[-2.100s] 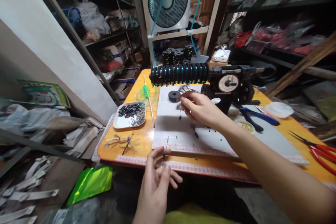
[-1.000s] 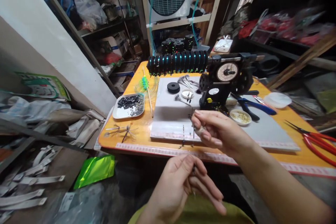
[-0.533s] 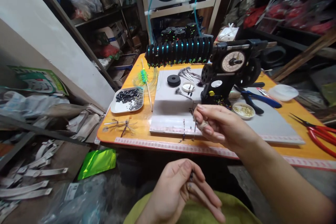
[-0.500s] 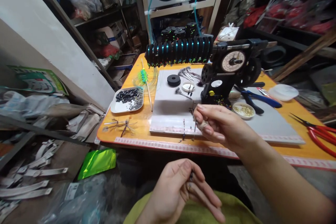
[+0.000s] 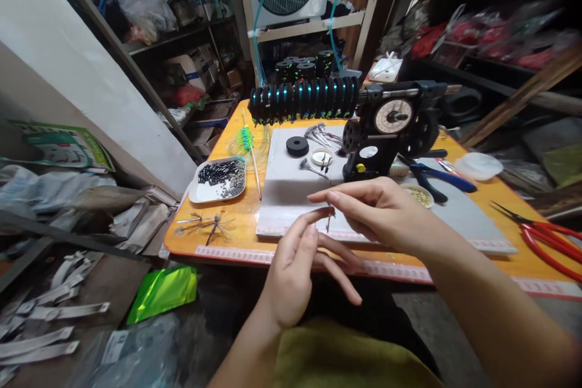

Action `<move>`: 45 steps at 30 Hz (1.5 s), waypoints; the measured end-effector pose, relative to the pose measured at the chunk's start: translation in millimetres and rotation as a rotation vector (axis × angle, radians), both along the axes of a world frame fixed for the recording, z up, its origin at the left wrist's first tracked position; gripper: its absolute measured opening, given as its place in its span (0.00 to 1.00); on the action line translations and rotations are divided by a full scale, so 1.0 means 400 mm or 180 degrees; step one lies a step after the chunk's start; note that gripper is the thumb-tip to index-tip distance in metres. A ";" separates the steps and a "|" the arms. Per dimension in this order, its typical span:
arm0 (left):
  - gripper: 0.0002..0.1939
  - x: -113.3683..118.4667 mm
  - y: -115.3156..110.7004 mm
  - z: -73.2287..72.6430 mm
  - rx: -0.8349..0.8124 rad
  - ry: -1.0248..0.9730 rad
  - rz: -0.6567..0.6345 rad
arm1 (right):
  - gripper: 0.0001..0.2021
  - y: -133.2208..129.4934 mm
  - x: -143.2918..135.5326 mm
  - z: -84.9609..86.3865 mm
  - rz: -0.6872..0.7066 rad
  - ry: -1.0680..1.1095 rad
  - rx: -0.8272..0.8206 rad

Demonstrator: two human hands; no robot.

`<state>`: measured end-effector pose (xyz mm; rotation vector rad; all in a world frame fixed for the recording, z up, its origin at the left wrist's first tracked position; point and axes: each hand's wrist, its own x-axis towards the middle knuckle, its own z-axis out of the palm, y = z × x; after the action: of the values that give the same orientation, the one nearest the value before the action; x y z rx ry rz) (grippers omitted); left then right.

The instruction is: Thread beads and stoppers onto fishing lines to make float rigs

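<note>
My left hand (image 5: 291, 276) is raised at the table's front edge. Its thumb rests against the index finger while the other fingers are stretched out and spread. Beside its index fingertip, my right hand (image 5: 386, 215) has thumb and index finger pinched together over the grey board (image 5: 282, 218). Whatever either hand holds is too small or too hidden to name. A tiny dark piece (image 5: 332, 213) shows between the two hands; which of them holds it, I cannot tell. Behind the hands stands a black device with a dial (image 5: 393, 116), its horizontal shaft carrying a row of black spools (image 5: 302, 100) wound with blue.
To the left sit a white tray (image 5: 193, 195) of small dark parts and thin wiry bundles (image 5: 216, 224). A black ring (image 5: 297, 146) and a white dish (image 5: 313, 160) lie on the board. Blue-handled pliers (image 5: 443, 176) and red-handled pliers (image 5: 545, 236) are at right.
My left hand has risen from near the lap, its fingers spreading and its index finger reaching up to the right hand. The right hand has shifted slightly. The whole view has shifted a little.
</note>
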<state>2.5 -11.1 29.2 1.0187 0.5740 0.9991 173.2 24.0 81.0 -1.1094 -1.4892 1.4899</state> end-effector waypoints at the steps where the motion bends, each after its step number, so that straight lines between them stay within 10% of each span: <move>1: 0.19 0.007 0.015 0.008 -0.0032 0.0090 -0.0014 | 0.18 0.001 0.000 0.007 0.0003 -0.0079 0.0035; 11: 0.16 0.019 0.041 0.033 0.0450 0.1018 0.0387 | 0.15 0.019 0.000 -0.005 0.0112 0.0355 -0.0307; 24: 0.22 0.033 -0.040 -0.048 -0.0457 -0.0522 -0.0013 | 0.25 0.031 -0.064 -0.005 -0.0091 0.1868 -0.1161; 45: 0.20 0.005 -0.141 -0.122 -0.1312 -0.1724 -0.0504 | 0.23 0.033 -0.048 -0.027 0.0011 0.1842 -0.1198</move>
<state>4.6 -67.6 -19.6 0.3929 0.2271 0.9166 154.0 37.3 70.2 -0.7717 -0.8341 1.9365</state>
